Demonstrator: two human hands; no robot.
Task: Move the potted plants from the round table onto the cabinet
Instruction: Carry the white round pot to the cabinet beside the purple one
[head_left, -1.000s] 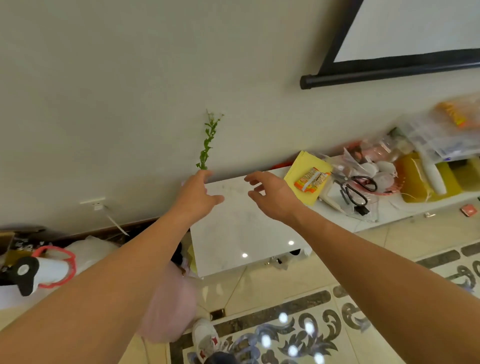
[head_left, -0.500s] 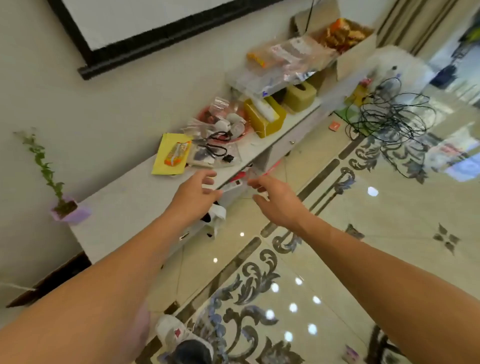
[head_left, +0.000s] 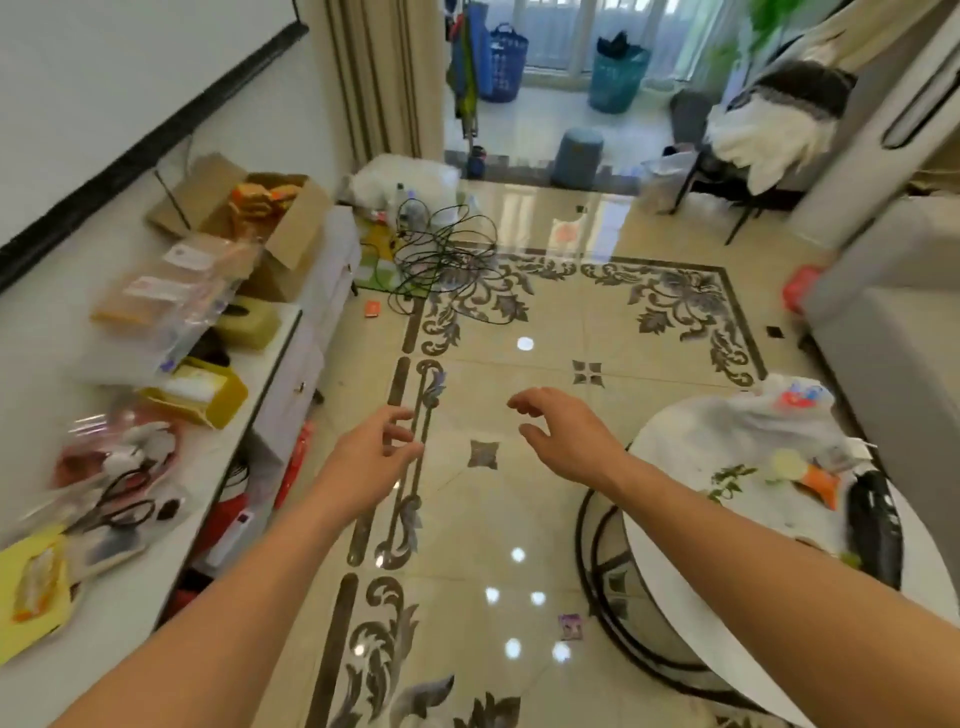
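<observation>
Both hands — the left hand (head_left: 371, 449) and right hand (head_left: 563, 439) — hang empty over the patterned tile floor with fingers loosely spread, seemingly between carries, so the next move calls for reaching right to the green leafy sprig (head_left: 727, 480) on the white round table (head_left: 675, 519).

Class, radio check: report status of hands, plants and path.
Left hand and right hand open, empty, over floor. Greenery on round table, right. Path looks clear.
</observation>
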